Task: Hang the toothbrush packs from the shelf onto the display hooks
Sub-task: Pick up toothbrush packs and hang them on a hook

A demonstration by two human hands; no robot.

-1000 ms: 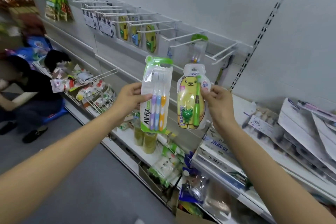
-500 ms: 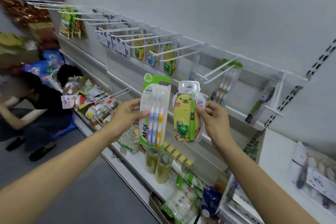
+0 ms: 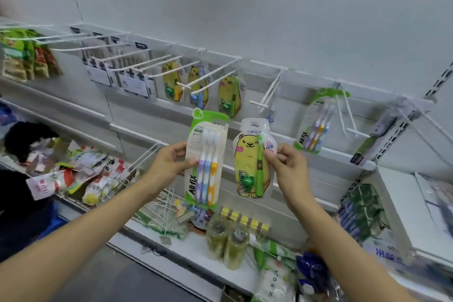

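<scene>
Toothbrush packs are partly up on the hook rail (image 3: 289,68), which serves as the landmark here: three yellow bear packs (image 3: 199,87) already hang from it toward its left half, and one three-brush pack (image 3: 316,121) with a green top hangs from it farther right, with a single dark-handled brush pack (image 3: 375,141) beyond that near the rail's right end. Two more packs are in hand below the rail, not yet on any hook. The left hand (image 3: 169,167) pinches the left edge of a three-brush pack in hand (image 3: 206,162), thumb on the front and fingers curled behind, holding it upright with its green header just under the rail. The right hand (image 3: 286,164) pinches the right edge of a bear pack in hand (image 3: 253,159) the same way, thumb in front, the hang hole at its top facing up. Both packs sit side by side, close but apart, directly beneath an empty double hook (image 3: 267,92) that juts out from the rail's middle; several other bare hooks stick out from the rail to its left. Judging from this, the job is well under way but unfinished: each held pack still needs lifting to a matching hook, the bear pack toward the yellow group and the other toward the green-topped one. More goods lie on the bottom shelf (image 3: 196,250) below the rail, though whether any are toothbrush packs cannot be told.
</scene>
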